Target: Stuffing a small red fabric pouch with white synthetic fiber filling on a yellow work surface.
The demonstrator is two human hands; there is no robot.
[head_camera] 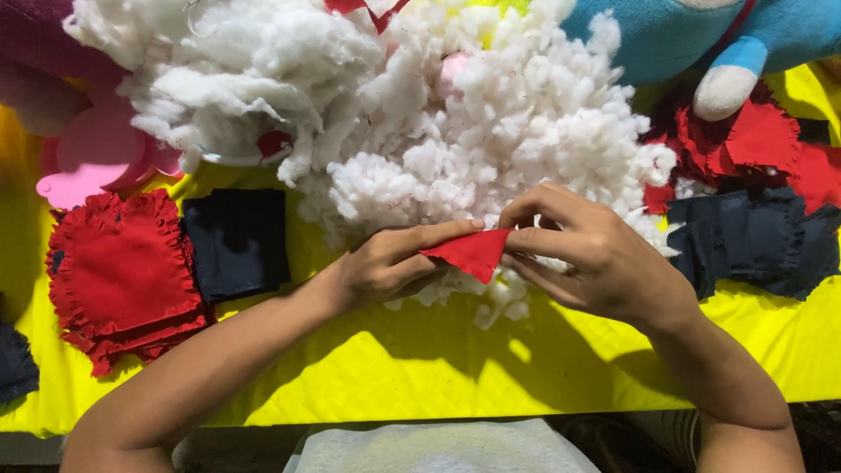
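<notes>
1. Nearest us, a pale cloth (438, 448) lies at the bench's near edge, below our forearms.
2. Largest is the yellow cover (420, 368) over the bench.
3. Next, a big heap of white stuffing (420, 114) fills the far middle.
4. A stack of red fringed hearts (123, 276) sits left beside a dark blue square (236, 241); more red and dark blue scraps (753, 236) lie right.
5. Our left hand (385, 267) and right hand (596, 258) both pinch one small red fabric piece (471, 254), each grip narrow, at the heap's near edge.
6. We judge the piece is being opened for filling; next calls for steady fingertips.
</notes>
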